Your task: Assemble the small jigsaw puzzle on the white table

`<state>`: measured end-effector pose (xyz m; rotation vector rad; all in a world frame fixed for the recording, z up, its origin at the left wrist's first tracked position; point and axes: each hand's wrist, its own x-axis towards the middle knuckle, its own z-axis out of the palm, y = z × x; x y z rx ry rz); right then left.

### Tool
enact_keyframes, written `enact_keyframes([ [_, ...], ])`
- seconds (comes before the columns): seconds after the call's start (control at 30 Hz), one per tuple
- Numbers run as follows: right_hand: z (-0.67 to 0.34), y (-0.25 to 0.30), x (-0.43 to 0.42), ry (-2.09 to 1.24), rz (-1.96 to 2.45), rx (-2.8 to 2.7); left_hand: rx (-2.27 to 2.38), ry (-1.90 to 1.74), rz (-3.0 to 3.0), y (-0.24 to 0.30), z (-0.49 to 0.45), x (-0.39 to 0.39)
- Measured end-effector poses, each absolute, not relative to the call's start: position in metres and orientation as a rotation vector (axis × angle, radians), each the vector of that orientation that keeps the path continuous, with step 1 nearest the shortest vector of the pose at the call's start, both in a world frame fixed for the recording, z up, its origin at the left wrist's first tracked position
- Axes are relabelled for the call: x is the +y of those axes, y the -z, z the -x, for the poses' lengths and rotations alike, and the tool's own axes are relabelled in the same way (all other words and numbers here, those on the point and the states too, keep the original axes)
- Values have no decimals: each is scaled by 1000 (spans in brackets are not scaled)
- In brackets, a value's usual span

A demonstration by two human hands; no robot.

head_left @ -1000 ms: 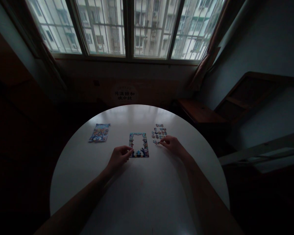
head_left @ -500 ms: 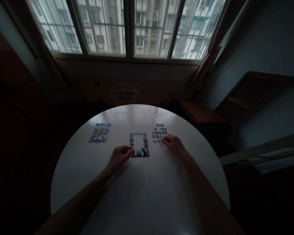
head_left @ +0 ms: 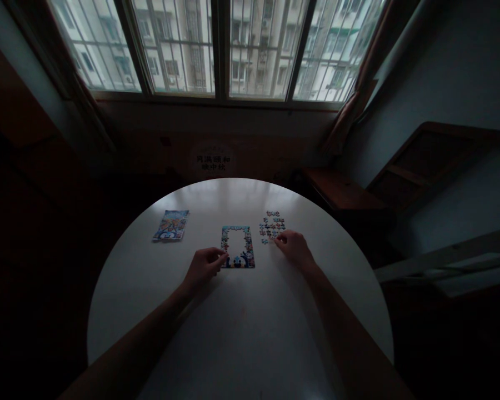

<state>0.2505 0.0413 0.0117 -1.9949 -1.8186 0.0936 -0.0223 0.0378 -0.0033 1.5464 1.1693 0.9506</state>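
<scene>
A jigsaw puzzle (head_left: 249, 247) lies on the round white table with its border joined and a white gap in its middle. At its lower left edge is my left hand (head_left: 204, 269), thumb and fingers pinched together over the border. Whatever those fingertips may hold is too small to make out. Several loose puzzle pieces (head_left: 272, 225) are spread to the right of the puzzle. My right hand (head_left: 295, 250) is closed in a pinch at the near side of these pieces, with a puzzle piece at its fingertips, partly hidden.
A colourful printed picture sheet or packet (head_left: 171, 225) lies on the left of the white table (head_left: 241, 322). Beyond the table's far right edge stands a low brown wooden piece of furniture (head_left: 337, 189). A barred window (head_left: 254, 50) is ahead.
My right fingertips have shifted very slightly at the near edge of the loose pieces. My left hand stays at the puzzle's lower left. The whole view has moved a little.
</scene>
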Motion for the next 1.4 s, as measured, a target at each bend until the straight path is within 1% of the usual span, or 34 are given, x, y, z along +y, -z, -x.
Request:
enact_keyframes([
  [0.2, -233, -14, 36, -92, 2117, -1720, 1169, -928, -1555, 3, 22, 37],
  [0.57, -224, -7, 35, -110, 2177, -1683, 1164, -928, -1548, -2, 22, 36],
  [0.9, -221, -7, 34, -45, 2171, -1696, 1166, -932, -1568, 3, 23, 38],
  [1.4, -224, -8, 32, -62, 2153, -1781, 1162, -930, -1575, 1, 22, 37],
])
